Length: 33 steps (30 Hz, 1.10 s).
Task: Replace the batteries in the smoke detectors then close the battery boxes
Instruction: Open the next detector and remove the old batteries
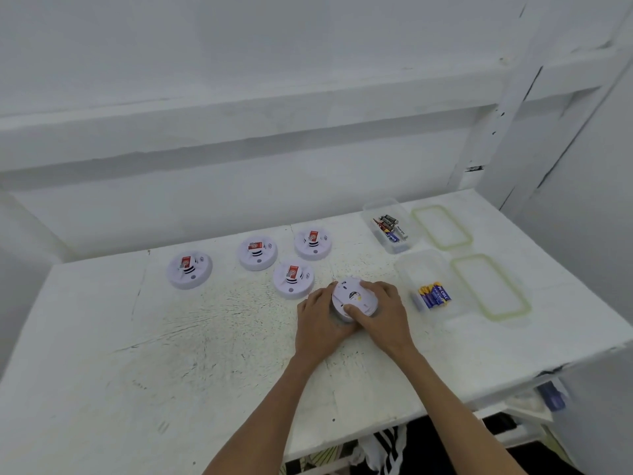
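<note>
While the smoke detector (pixel 354 297) faces back-up, left hand (pixel 320 322) and right hand (pixel 385 313) each curl their grip round its rim.

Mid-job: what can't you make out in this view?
Head view, smoke detector: left hand and right hand cover its rim, hiding whether the battery cover is shut.
Head view, batteries in the far box: labels too small to read.
Head view, blue thing under the table: blurred, half hidden by the table edge.

2 bare forearms (pixel 274 406) lead to a bare left hand (pixel 320 322) and right hand (pixel 385 315)
</note>
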Available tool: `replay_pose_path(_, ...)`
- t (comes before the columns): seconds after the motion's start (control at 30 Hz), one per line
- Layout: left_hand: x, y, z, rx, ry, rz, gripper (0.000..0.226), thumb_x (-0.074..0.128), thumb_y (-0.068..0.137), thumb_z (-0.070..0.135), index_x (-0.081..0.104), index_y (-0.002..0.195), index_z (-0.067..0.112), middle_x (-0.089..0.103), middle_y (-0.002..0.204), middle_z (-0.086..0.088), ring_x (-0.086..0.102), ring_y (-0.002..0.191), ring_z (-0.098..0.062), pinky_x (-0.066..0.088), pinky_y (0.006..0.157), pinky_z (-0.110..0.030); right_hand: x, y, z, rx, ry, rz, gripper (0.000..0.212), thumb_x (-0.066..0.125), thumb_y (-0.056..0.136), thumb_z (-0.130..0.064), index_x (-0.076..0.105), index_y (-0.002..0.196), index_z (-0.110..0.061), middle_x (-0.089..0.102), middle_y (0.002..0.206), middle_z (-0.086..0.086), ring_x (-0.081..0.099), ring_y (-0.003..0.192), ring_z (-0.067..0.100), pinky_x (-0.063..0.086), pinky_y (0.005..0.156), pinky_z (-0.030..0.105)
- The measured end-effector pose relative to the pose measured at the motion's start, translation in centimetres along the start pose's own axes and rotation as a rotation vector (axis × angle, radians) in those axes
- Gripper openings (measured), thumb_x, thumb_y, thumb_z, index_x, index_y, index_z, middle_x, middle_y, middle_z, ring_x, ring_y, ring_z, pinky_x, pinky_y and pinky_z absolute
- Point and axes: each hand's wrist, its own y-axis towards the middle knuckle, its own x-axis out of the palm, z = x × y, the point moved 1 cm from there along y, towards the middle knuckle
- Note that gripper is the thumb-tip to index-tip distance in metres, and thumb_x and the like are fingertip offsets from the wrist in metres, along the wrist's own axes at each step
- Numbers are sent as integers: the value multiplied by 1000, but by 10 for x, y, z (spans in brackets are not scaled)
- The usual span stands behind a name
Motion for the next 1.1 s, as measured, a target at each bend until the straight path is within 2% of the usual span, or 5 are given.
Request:
replay_pose_path(0.3,-1,1,0,-18,-13,-7,90,72,71,71,47,147,31,56,138,19,46,128,-2,28,108,-27,-5,5,-2,-21,-12,-53,60,81,75,-45,63,128,-23,54,126,-2,51,115,16,46,96,28)
replay_pose_path(0.57,-2,1,1,-6,-25,4,92,70,70,74,50,146,28,59,137,14,50,126,-6,35,110,-33,-13,14,-4,-38,-48,-171,74,64,67,-65,64,127,-21,55,126,2,52,116,20,48,97,33)
replay_pose_path(0.8,-1,1,3,6,-29,25,92,67,69,79,53,144,28,62,134,13,55,122,-8,43,107,-41,-22,19,-10,25,-30,-260,59,82,75,-38,60,127,-21,56,127,3,54,115,20,47,98,35)
replay_pose_path(0.97,0,1,1,20,13,-9,90,67,69,78,50,143,31,58,135,19,51,125,-4,39,108,-38,-18,27,-24,162,-76,-337,61,81,79,-28,48,127,-13,52,120,1,52,106,19,42,80,27)
replay_pose_path(1.1,-3,0,5,30,-15,10,82,69,68,75,56,136,30,56,121,27,56,115,-7,44,103,-41,-16,37,-42,213,-213,-405,55,79,78,-23,49,120,-6,57,108,5,53,92,18,42,62,23)
